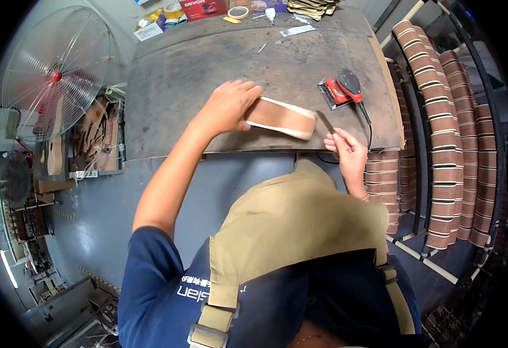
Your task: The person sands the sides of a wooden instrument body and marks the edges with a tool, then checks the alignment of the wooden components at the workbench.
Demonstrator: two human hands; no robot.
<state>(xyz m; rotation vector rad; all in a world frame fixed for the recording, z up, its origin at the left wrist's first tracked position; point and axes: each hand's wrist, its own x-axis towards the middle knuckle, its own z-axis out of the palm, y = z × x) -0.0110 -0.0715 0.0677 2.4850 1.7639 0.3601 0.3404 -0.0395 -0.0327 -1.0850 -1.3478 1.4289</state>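
My left hand [229, 106] is closed around one end of a small wooden instrument body [281, 118], tilted over the near part of the workbench. Its brown side faces up between pale edge strips, and the rest of its shape is hidden. In my right hand [348, 152] a thin, dark, flat tool [325, 123] is pinched between thumb and fingers. That tool's tip is close to the body's right end; whether they touch I cannot tell. A red and black electric sander [343, 87] rests to the right, its cord running off the near edge.
Along the workbench's [207, 64] far edge are tape rolls [238, 12], boxes [203, 8] and a stack of sanding sheets [313, 7]. A rack [422, 232] of banded brown bodies [434, 127] stands right. A large fan [57, 76] is at the left.
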